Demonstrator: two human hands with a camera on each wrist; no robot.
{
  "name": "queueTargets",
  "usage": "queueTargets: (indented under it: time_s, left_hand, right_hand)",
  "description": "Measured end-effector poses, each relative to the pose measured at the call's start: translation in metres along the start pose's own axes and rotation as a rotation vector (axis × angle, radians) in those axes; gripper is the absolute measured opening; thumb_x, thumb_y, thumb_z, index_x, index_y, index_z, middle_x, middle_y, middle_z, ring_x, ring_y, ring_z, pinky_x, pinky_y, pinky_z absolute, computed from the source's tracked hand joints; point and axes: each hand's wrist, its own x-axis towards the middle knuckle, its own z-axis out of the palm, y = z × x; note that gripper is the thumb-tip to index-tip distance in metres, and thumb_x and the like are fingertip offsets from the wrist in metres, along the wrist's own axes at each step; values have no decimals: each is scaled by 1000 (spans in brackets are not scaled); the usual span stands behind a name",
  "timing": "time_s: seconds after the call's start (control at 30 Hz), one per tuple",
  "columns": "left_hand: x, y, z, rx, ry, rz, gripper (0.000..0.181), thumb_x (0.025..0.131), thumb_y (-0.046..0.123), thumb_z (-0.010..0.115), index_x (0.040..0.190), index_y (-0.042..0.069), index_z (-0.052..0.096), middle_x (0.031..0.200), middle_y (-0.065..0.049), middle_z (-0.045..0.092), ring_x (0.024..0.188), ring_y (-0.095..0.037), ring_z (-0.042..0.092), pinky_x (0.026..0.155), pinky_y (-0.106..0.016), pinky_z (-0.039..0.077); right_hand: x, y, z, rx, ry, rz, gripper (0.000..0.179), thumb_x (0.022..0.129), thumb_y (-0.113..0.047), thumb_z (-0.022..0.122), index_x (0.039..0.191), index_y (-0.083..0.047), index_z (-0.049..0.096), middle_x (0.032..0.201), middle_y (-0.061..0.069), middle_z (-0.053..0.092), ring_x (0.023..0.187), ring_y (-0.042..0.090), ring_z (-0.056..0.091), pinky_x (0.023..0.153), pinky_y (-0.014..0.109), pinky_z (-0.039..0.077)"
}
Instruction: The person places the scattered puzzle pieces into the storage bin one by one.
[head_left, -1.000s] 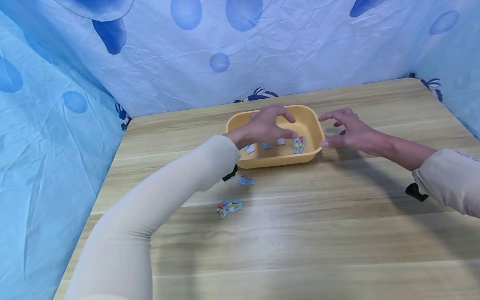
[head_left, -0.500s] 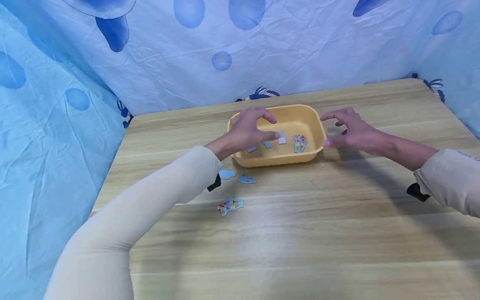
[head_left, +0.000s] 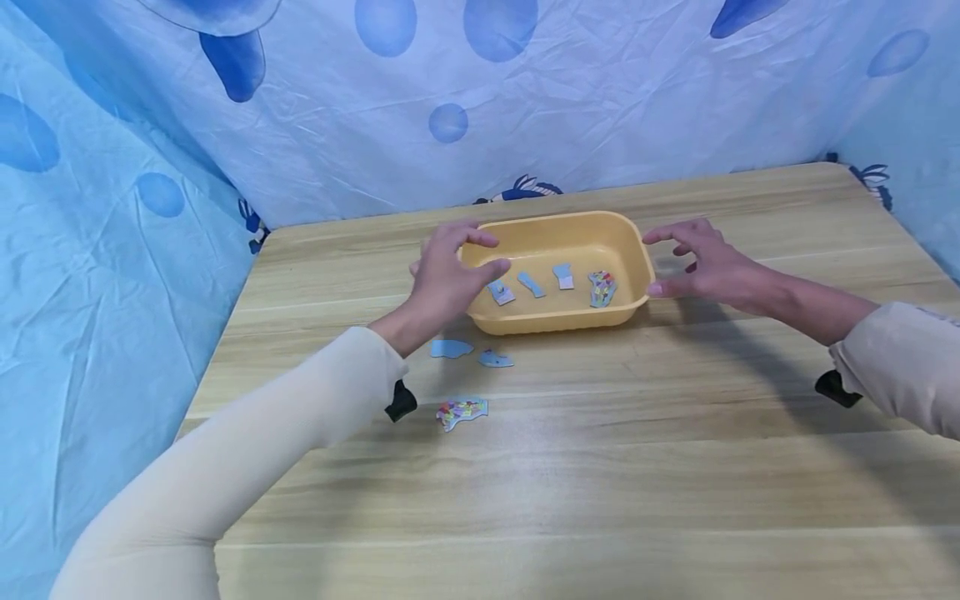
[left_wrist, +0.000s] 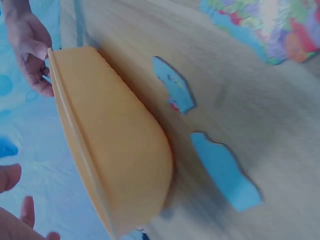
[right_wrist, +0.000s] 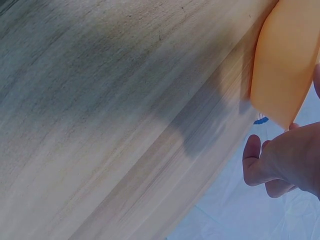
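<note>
A yellow-orange plastic tray [head_left: 558,321] stands toward the back of the table with several puzzle pieces lying flat inside, among them a colourful one [head_left: 602,289] and a narrow blue one [head_left: 531,284]. My left hand [head_left: 450,275] is at the tray's left end, its thumb and fingers spread apart in a C shape, holding nothing. At the other end my right hand [head_left: 705,262] has thumb and fingers parted, fingertips right at the rim. In front of the tray lie two blue puzzle pieces [left_wrist: 227,172] and a larger multicoloured puzzle piece [head_left: 462,411].
The wood-grain table [head_left: 637,467] runs back to a blue patterned curtain [head_left: 337,133], which also hangs along both sides. A black wrist strap [head_left: 401,402] shows under the left sleeve, another [head_left: 837,388] under the right.
My left hand has moved left from above the tray's middle to its left end, uncovering pieces inside the tray and a blue one in front. The right hand stays at the right rim.
</note>
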Motion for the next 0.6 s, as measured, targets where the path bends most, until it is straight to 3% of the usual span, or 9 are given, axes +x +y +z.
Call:
queueTargets:
  time_s: [0.13, 0.3, 0.6]
  left_hand:
    - [-4, -9, -10, -45, 61, -82, 27, 86, 34, 74, 109, 22, 67, 143, 7, 43, 135, -20, 27, 109, -60, 8]
    - [-8, -19, -20, -74, 74, -147, 30, 86, 35, 73, 112, 22, 66, 144, 9, 41, 137, -18, 24, 111, -63, 2]
    - [-23, -38, -28, -92, 60, -177, 38, 84, 39, 74, 116, 21, 64, 142, 8, 43, 138, -22, 24, 111, -60, 7]
  right_hand:
    - [0, 0, 0, 4, 0, 2, 74, 82, -18, 78, 144, -10, 37, 142, 20, 18, 128, 43, 25, 97, 56, 35]
    - [0, -1, 0, 5, -6, 4, 75, 82, -18, 78, 144, -10, 36, 143, 19, 17, 128, 43, 24, 97, 56, 35]
    - [1, 0, 0, 7, -12, 7, 75, 82, -18, 78, 144, -9, 36, 144, 19, 16, 128, 44, 24, 97, 56, 35]
